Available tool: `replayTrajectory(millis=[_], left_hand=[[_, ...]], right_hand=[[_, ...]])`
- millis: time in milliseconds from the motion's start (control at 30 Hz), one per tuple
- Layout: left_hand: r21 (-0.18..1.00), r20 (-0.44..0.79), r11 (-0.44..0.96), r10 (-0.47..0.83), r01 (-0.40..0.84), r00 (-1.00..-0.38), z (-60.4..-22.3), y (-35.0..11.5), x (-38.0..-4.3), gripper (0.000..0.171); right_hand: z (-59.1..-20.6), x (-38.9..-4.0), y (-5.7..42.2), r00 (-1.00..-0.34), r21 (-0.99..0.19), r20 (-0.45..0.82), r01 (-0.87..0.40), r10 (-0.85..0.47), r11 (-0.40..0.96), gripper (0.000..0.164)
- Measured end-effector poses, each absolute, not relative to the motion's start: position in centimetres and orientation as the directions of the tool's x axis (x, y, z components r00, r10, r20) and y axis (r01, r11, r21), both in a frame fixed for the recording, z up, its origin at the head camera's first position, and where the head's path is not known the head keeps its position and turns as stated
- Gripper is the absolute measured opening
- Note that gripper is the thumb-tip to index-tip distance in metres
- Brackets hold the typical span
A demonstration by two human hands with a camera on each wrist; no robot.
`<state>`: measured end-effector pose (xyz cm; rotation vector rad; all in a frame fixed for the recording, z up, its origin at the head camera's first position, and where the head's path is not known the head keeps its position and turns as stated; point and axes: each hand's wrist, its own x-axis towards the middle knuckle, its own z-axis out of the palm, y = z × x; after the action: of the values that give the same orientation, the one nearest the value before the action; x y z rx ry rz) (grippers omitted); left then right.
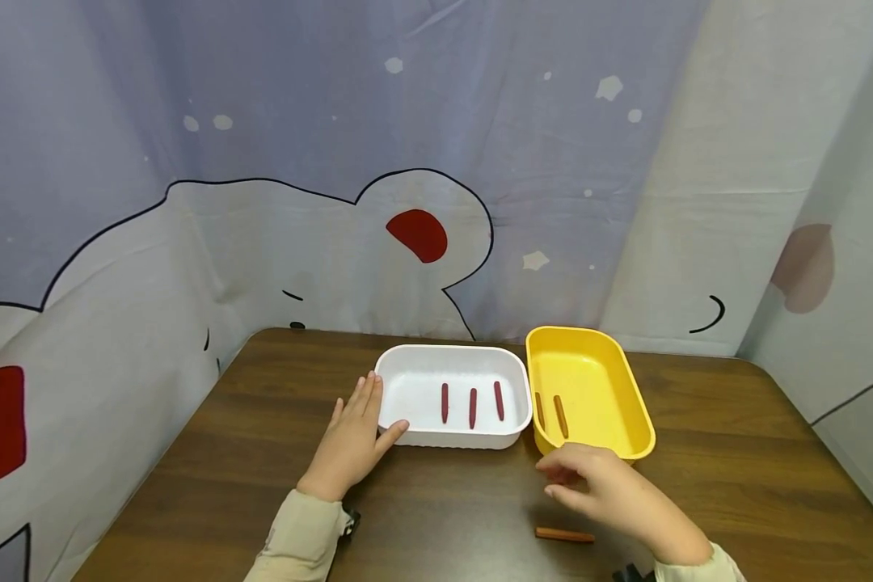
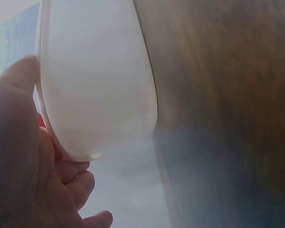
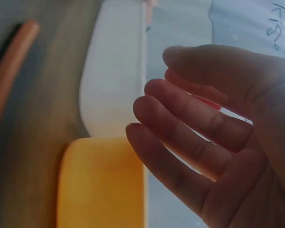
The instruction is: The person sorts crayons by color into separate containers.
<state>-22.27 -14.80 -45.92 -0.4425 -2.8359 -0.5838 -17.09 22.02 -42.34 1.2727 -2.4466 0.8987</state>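
My left hand [image 1: 351, 440] lies at the left end of the white tray [image 1: 415, 436], fingers fairly straight along the end and thumb at the front corner. The left wrist view shows its fingertips at the rim of the white tray [image 2: 99, 71]. Inside that tray are three dark red crayons [image 1: 473, 408]. My right hand [image 1: 607, 489] hovers by the near end of the yellow tray [image 1: 636, 396], fingers loosely bent and nothing between them. Two brown-orange crayons [image 1: 560, 416] lie in the yellow tray. Another brown-orange crayon [image 1: 564, 535] rests on the table below the right hand.
Both trays stand side by side towards the back of a dark wooden table [image 1: 218, 485]. A printed curtain [image 1: 320, 259] hangs right behind the table's back edge, and more printed cloth [image 1: 844, 339] hangs at the right side.
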Motion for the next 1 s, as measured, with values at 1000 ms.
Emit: replayTrajectory(millis=[1000], left_hand=[[0.353, 0.254, 0.877, 0.245, 0.326, -0.936, -45.9, -14.7, -22.3, 0.088]], right_hand=[[-46.2, -15.9, 22.8, -0.654, -0.51, 0.194, -0.704, -0.731, 0.494, 0.027]])
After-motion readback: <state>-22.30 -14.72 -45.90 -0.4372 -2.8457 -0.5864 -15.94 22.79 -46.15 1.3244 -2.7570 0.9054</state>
